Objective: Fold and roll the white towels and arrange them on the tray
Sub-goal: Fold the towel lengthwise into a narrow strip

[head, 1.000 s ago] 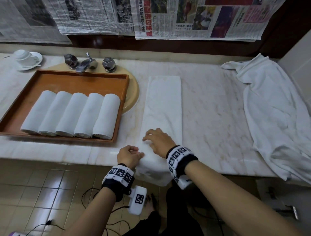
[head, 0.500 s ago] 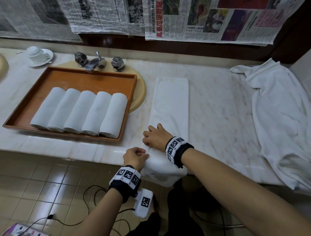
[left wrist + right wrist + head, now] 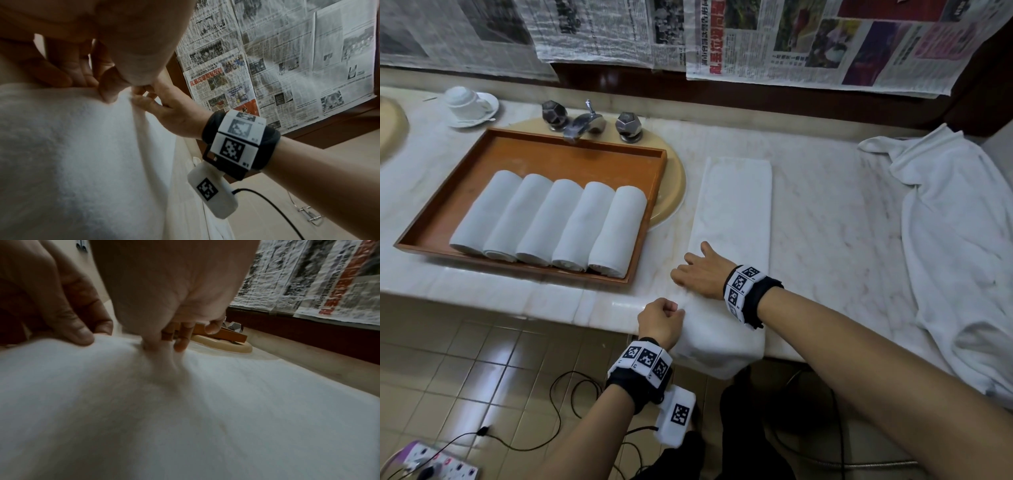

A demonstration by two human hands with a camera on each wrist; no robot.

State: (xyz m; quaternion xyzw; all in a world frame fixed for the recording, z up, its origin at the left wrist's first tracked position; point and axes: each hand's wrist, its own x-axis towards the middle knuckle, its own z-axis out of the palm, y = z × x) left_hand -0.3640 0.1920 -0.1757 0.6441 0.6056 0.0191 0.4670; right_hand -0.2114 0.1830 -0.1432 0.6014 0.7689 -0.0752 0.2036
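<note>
Status: brown rectangular wooden tray [image 3: 585, 164] holds five rolled white terry towels [image 3: 551, 222], side by side.
Sixth: long folded white towel strip [image 3: 732, 212] lies flat just right of tray, not yet rolled.
Grip: left hand [image 3: 661, 322] and right hand [image 3: 702, 274] both pinch strip's near left edge.
One crumpled white towel [image 3: 955, 246] far right of tray, unfolded.
Judged remaining: two towels.

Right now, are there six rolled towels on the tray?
No, five rolled towels lie side by side on the tray.

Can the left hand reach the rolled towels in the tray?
Probably yes: only the tray's low rim lies between the left hand and the rolled towels, though it grips the folded towel now.
</note>
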